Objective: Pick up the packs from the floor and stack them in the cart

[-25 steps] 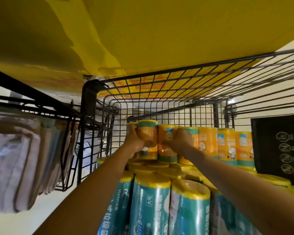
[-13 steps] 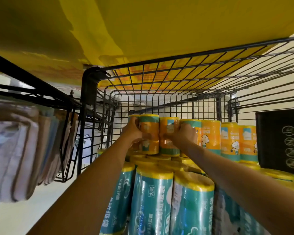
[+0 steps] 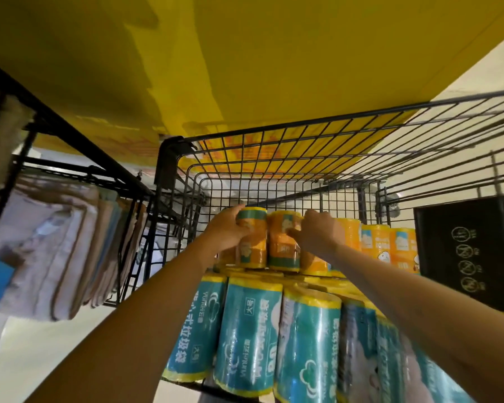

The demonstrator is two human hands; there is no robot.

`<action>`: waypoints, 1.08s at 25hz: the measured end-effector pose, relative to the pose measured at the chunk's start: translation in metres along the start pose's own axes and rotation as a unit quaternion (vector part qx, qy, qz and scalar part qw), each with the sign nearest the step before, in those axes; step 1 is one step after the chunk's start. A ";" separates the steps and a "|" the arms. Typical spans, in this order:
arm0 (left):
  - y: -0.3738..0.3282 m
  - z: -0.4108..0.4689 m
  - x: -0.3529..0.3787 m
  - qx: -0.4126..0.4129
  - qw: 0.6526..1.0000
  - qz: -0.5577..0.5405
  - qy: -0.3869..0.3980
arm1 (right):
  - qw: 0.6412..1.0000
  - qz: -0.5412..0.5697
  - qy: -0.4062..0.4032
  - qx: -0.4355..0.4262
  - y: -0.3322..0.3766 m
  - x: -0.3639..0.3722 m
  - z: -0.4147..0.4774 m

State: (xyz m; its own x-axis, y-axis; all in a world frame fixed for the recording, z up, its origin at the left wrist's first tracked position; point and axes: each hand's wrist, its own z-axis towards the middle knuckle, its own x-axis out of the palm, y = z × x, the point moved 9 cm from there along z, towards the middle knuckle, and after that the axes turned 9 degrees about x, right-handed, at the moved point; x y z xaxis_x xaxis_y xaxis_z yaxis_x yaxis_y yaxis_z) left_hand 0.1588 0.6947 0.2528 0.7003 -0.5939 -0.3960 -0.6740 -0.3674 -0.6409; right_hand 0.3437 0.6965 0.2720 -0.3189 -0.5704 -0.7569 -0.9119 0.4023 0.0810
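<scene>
closest, a row of teal packs [image 3: 250,338] lies in the cart [image 3: 165,167], side by side and touching, with yellow ends. two bare arms reach out over them. farther in, the left hand [image 3: 226,232] grips an orange pack [image 3: 252,239], its fingers curled round the left side and top. the right hand [image 3: 317,234] grips the second pack [image 3: 282,245] just beside it, thumb on the front and fingers curled over the top. these two packs are upright and touch each other, near the cart's back left corner, above a layer of yellow tops. i cannot tell if they rest on that layer or are held just over it. more orange packs [image 3: 387,245] stand in a row to the right. a black box [image 3: 466,251] stands at the far right. the cart is black wire, with a wire shelf overhead. cloths [image 3: 56,242] hang on a rack to the left, outside the cart. a yellow board [image 3: 274,68] is above it all.
</scene>
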 end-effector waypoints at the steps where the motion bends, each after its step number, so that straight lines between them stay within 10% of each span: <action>1: -0.011 -0.006 -0.006 0.021 0.999 0.025 -0.002 | 1.000 -0.016 -0.009 -0.015 0.002 -0.010 -0.006; 15: -0.222 -0.121 -0.095 0.186 0.880 0.430 -0.070 | 0.972 -0.025 -0.215 -0.091 -0.002 -0.196 -0.132; 27: -0.380 -0.277 0.063 0.508 0.716 0.479 -0.011 | 0.896 0.067 -0.400 0.179 -0.187 -0.221 -0.363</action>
State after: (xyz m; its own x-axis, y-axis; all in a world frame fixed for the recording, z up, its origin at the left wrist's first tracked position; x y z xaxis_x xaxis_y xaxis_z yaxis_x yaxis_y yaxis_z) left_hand 0.3939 0.5984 0.6533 0.0413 -0.2092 -0.9770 -0.3369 0.9177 -0.2107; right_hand 0.4907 0.4874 0.6601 -0.0005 0.1388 -0.9903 -0.6925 0.7144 0.1005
